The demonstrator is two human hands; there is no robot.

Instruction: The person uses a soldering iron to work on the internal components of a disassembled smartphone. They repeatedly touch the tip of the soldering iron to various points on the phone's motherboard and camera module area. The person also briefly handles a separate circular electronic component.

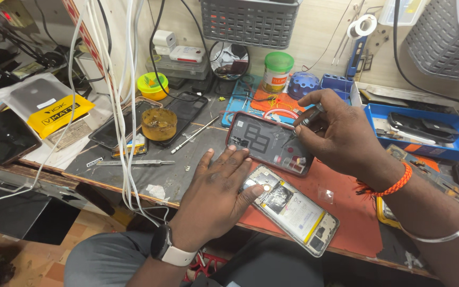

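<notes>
left hand (216, 194) flat beside opened phone (292, 209) overhanging bench edge, right hand (341, 135) gripping screwdriver (308, 121)

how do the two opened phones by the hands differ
The far phone is dark inside with a red rim; the near phone is silvery with a pale battery. The far phone lies farther up the red mat; the near phone overhangs the bench edge. The right hand works a tool over the far phone; the left hand touches the near phone. Both lie open, insides up.

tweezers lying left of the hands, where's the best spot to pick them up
Take the tweezers around the middle of the shaft, coming straight down from above. They lie flat on the grey mat, tips pointing left, with white cables crossing them, so pinch just right of the cables.
</notes>
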